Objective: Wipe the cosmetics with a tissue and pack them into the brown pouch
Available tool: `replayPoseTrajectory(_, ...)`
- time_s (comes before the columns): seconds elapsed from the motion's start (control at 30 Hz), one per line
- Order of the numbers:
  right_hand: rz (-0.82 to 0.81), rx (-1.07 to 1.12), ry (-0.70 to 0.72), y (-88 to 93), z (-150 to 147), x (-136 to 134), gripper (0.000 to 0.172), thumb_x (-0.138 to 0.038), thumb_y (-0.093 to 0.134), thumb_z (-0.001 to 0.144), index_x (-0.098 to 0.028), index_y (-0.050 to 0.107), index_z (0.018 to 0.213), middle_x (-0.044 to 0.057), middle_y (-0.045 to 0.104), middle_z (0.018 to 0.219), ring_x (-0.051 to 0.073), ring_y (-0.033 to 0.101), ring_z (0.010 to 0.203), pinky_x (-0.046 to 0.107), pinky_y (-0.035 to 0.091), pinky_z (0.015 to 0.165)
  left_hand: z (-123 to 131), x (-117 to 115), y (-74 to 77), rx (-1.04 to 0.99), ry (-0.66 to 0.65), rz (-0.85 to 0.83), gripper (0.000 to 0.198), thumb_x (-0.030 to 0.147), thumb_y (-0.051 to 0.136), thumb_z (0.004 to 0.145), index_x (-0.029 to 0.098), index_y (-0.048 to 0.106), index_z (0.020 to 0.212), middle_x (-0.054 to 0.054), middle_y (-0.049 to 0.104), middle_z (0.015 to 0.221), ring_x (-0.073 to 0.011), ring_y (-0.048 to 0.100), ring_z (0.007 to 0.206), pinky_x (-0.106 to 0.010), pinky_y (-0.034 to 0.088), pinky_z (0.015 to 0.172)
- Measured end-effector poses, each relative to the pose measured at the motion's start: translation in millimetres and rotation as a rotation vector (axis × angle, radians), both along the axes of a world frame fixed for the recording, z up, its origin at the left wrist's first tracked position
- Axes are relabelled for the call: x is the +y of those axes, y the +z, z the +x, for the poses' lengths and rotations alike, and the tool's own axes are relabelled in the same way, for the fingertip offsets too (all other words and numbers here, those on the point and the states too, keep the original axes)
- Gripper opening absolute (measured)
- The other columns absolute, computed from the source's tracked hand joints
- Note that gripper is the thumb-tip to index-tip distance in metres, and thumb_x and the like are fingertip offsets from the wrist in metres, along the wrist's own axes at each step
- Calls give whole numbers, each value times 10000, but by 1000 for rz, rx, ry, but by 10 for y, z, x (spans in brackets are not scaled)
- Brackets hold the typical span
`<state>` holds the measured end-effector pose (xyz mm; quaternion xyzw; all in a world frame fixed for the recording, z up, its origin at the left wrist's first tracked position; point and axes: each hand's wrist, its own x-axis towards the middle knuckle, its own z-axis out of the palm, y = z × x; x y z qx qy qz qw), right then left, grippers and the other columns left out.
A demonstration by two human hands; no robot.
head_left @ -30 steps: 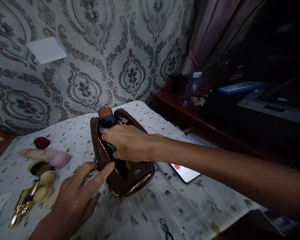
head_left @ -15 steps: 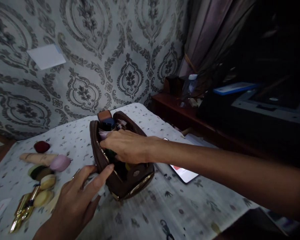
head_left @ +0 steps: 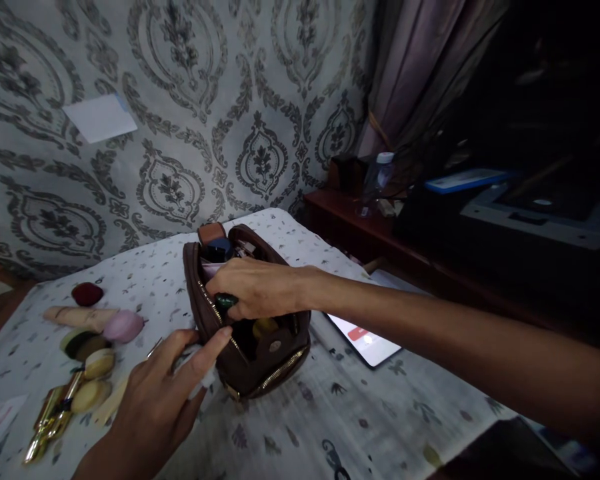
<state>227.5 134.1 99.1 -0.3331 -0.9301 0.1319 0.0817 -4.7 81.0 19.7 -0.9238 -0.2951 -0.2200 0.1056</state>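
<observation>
A brown zip bag [head_left: 260, 363] sits unzipped on the patterned cloth. My right hand [head_left: 253, 287] reaches into it, fingers closed on a shiny dark green rounded item [head_left: 225, 302] whose kind I cannot make out. Fingers apart, my left hand [head_left: 165, 380] rests against the bag's near-left side, one fingertip on the zipped rim. Inside the bag lie a dark blue item [head_left: 217, 249], something pale pink [head_left: 211, 270] beside my right hand, and a yellowish item [head_left: 265, 328] lower down. The bag's depths are dark.
Left of the bag lie a pink sponge [head_left: 123, 326], a dark red sponge [head_left: 87, 294], a beige tube [head_left: 80, 317], round compacts [head_left: 91, 396] and gold tubes [head_left: 47, 420]. Right of it is a lit phone [head_left: 370, 343]. A bottle [head_left: 383, 173] stands on the dark red table [head_left: 340, 207].
My right hand has risen slightly inside the bag, and the dark green item now shows at its fingers. My left hand stays at the rim. The view has shifted slightly.
</observation>
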Motion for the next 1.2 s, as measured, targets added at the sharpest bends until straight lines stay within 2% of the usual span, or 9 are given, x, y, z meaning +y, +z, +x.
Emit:
replayPoseTrajectory(0.17,45,17,-71,-96,-4,34,192,-148,675,817,-89,637,996,97,659,967,229,600,942,287,426,754,27,-14,-4,-27,12,-2,682,26,419,817,301,417,1441,-67,529,1078,-176,600,925,-241,508,725)
replayPoseTrajectory(0.3,63,43,-87,-148,-6,49,189,-165,683,797,-95,616,959,100,656,943,226,615,868,287,433,704,43,-18,-18,-47,-10,34,644,35,428,813,273,458,1411,-85,551,1131,-184,617,969,-244,527,748)
replayPoseTrajectory(0.53,35,111,-76,-182,-31,49,200,-69,647,768,-92,607,963,111,669,977,234,631,911,300,457,759,95,-28,-67,-119,-2,-51,639,38,410,813,272,449,1407,-88,546,1083,-196,602,955,-275,539,729)
replayPoseTrajectory(0.7,12,190,-130,-200,-59,24,299,-49,645,763,-102,632,1056,117,690,1043,249,633,998,319,450,838,127,-68,34,-100,-6,-81,658,51,425,816,267,397,1437,-92,549,1091,-214,606,947,-302,545,716)
replayPoseTrajectory(0.83,-9,218,-198,-200,-61,-24,314,-89,619,791,-141,633,1100,54,691,869,201,644,819,269,441,717,76,-117,126,-36,16,-145,707,66,451,808,285,336,1470,-97,549,1125,-240,603,1004,-330,543,723)
replayPoseTrajectory(0.93,-2,221,-216,-219,-58,-24,360,-186,632,821,-159,612,1179,12,654,734,184,623,685,259,427,631,-29,-167,110,-81,28,-193,755,53,435,799,276,261,1499,-104,536,1164,-246,579,1079,-350,537,782)
replayPoseTrajectory(1.03,18,204,-247,-239,-43,0,446,-255,641,823,-164,583,1256,5,642,709,189,618,651,271,439,605,-212,-207,16,-124,71,-244,781,40,439,766,225,239,1498,-115,536,1195,-250,576,1082,-370,538,819)
replayPoseTrajectory(1.1,35,210,-265,-216,-16,-8,472,-277,642,818,-182,577,1276,10,653,731,187,617,635,278,460,598,-398,-186,-65,-120,126,-255,773,29,445,750,209,277,1482,-116,546,1201,-255,588,1062,-379,543,818)
replayPoseTrajectory(1.2,129,274,-394,-101,18,-153,412,-260,634,800,-205,623,1208,34,680,755,186,615,579,293,474,548,-804,-24,-151,-122,276,-253,706,23,458,741,229,413,1415,-101,562,1229,-254,597,1087,-394,537,873)
